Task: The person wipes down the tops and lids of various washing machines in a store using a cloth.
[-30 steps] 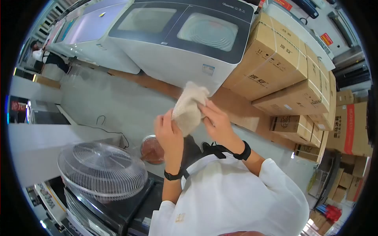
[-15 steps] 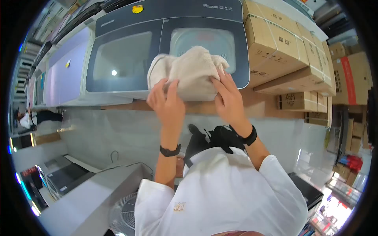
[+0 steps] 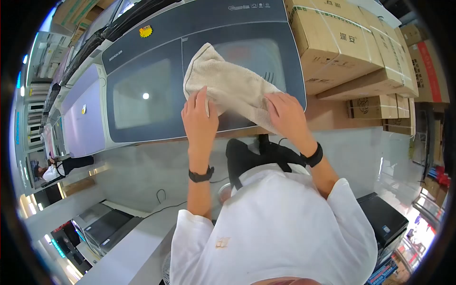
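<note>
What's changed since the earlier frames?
The cloth, first bunched in front of the washer, has been opened out and carried forward over its right-hand lid. The left hand and right hand went with it; neither let go. The boxes still stand right of the washer.

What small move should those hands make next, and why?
Probably spread the beige cloth flatter over the washing machine's dark top: the left hand and right hand both hold it there, and it looks creased and slanted between them.
</note>
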A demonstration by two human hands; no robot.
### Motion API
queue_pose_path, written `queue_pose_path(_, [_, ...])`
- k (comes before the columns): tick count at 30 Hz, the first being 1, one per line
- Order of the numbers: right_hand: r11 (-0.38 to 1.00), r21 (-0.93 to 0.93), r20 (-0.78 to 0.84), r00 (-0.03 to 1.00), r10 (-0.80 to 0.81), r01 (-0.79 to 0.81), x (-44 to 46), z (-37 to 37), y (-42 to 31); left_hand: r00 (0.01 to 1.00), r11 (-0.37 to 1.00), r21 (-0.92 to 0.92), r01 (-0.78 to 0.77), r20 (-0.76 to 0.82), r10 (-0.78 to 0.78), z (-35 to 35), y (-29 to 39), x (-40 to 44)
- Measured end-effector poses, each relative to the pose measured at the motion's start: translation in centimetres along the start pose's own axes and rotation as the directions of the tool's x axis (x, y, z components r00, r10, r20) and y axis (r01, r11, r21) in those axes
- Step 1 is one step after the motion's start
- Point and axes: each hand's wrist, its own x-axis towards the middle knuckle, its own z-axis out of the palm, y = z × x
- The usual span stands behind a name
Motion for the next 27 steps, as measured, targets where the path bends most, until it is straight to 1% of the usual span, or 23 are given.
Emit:
queue_pose_path(2, [0.999, -0.033, 0.096, 0.995, -0.035, 0.038, 0.1, -0.1, -0.3, 0.996, 0.999, -0.047, -0.004, 0.091, 0.008, -0.3, -0.4, 1.4])
queue_pose_path(3, [0.997, -0.054, 0.140, 0.989, -0.055, 0.063, 0.3, -0.2, -0.4, 0.997, 0.997, -0.080, 0.020, 0.081, -0.013, -0.3, -0.1, 1.5])
queue_pose_path(5, [0.998, -0.017, 0.030, 0.997, -0.067, 0.067, -0.4, 0.0, -0.7, 0.996, 0.988, -0.147, 0.057, 0.074, -0.046, 0.0, 0.7, 0.5])
queue_pose_path(6, [0.998, 0.005, -0.028, 0.998, -0.057, 0.057, -0.8, 0.5, -1.0, 0.994, 0.989, -0.135, 0.061, 0.093, -0.049, 0.5, 0.3, -0.1])
queue_pose_path(8, [0.995, -0.103, -0.069, 0.998, -0.003, -0.004, -2.0, 1.1, -0.6, 0.988, 0.992, -0.110, 0.064, 0.149, -0.048, 1.7, -1.5, -1.7])
queue_pose_path(9, [0.987, -0.157, -0.090, 0.996, 0.023, -0.037, -2.6, 1.2, -0.4, 0.987, 0.998, -0.065, 0.001, 0.160, 0.009, 2.0, -2.4, -2.5])
queue_pose_path(11, [0.980, -0.153, -0.120, 0.986, 0.112, -0.130, -3.1, 1.3, -0.7, 0.977, 0.992, 0.011, -0.123, 0.179, 0.119, 2.1, -4.2, -3.7])
queue_pose_path(17, [0.929, -0.202, -0.117, 0.949, 0.291, -0.310, -2.4, 2.6, -3.2, 0.937, 0.981, -0.139, -0.138, 0.301, 0.174, -3.0, -7.2, -5.6])
queue_pose_path(20, [0.897, -0.244, -0.107, 0.930, 0.352, -0.368, -2.1, 4.2, -5.8, 0.906, 0.967, -0.102, -0.234, 0.337, 0.255, -5.7, -10.3, -6.6])
queue_pose_path(21, [0.889, -0.262, -0.106, 0.926, 0.361, -0.377, -1.9, 4.6, -6.5, 0.910, 0.964, -0.101, -0.247, 0.319, 0.266, -6.0, -11.5, -6.7])
queue_pose_path(23, [0.885, -0.327, -0.089, 0.943, 0.322, -0.333, -2.1, 6.4, -8.1, 0.919, 0.960, -0.094, -0.265, 0.277, 0.281, -6.3, -13.5, -7.3])
queue_pose_path(26, [0.892, -0.360, -0.096, 0.962, 0.256, -0.274, -2.5, 9.9, -11.1, 0.914, 0.984, -0.152, -0.091, 0.380, 0.143, -7.0, -12.8, -5.5])
queue_pose_path(27, [0.899, -0.360, -0.111, 0.968, 0.224, -0.249, -2.3, 11.0, -12.0, 0.923, 0.977, -0.172, -0.125, 0.341, 0.178, -6.6, -12.6, -5.3])
